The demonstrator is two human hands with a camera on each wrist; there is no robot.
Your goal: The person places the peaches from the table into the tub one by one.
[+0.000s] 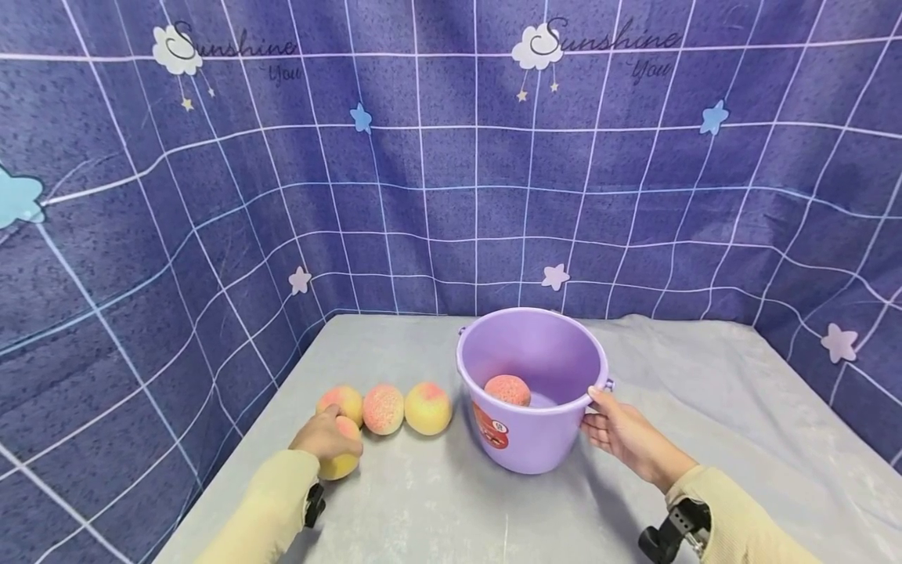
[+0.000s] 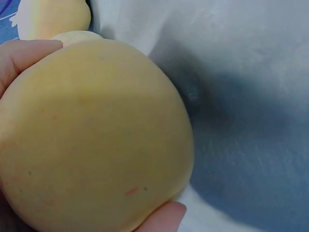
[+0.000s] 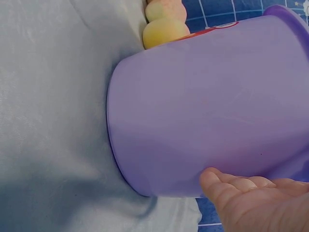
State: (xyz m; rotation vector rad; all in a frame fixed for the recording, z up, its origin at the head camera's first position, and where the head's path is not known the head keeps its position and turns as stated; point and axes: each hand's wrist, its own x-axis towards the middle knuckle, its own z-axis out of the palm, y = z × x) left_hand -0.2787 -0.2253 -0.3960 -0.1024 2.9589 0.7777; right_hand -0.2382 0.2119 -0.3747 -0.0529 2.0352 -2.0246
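left grip (image 1: 324, 435) clamped round a peach (image 1: 340, 468) here, lower left of frame, right grip (image 1: 623, 433) pinching that purple bucket (image 1: 539, 440)

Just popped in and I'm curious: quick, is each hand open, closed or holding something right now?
Left hand: holding a peach.
Right hand: holding the bucket at its upper side.
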